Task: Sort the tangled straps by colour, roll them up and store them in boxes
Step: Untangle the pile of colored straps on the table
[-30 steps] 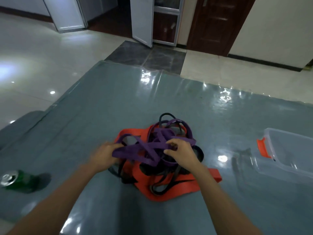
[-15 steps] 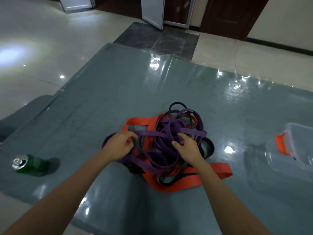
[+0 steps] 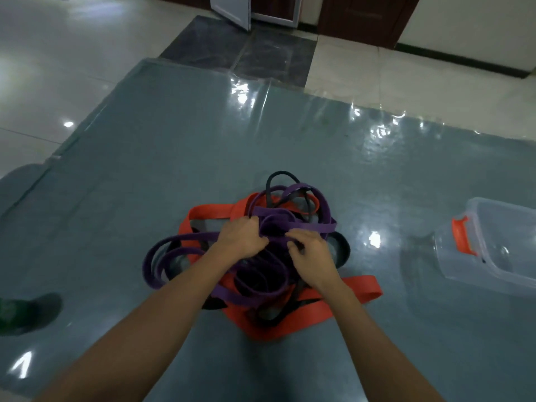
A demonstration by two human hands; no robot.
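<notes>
A tangled heap of straps lies in the middle of the grey table [image 3: 174, 146]. Purple straps [image 3: 162, 256] loop over the top and out to the left. Wide orange straps [image 3: 362, 288] lie underneath and stick out to the right. Thin black straps [image 3: 278, 178] arch up at the far side. My left hand [image 3: 240, 236] grips purple straps on top of the heap. My right hand [image 3: 311, 256] is beside it, fingers curled around a purple strap. A clear plastic box [image 3: 499, 245] with an orange clasp stands at the right edge.
A green can [image 3: 11, 311], blurred, lies at the table's left edge. Beyond the table are glossy floor tiles, a dark wooden door [image 3: 365, 15] and an open white door panel [image 3: 232, 7]. The table's near edge is below my forearms.
My left hand has moved right, onto the top of the heap next to my right hand. Purple loops now spread out to the left. The view has tilted down and shifted right.
</notes>
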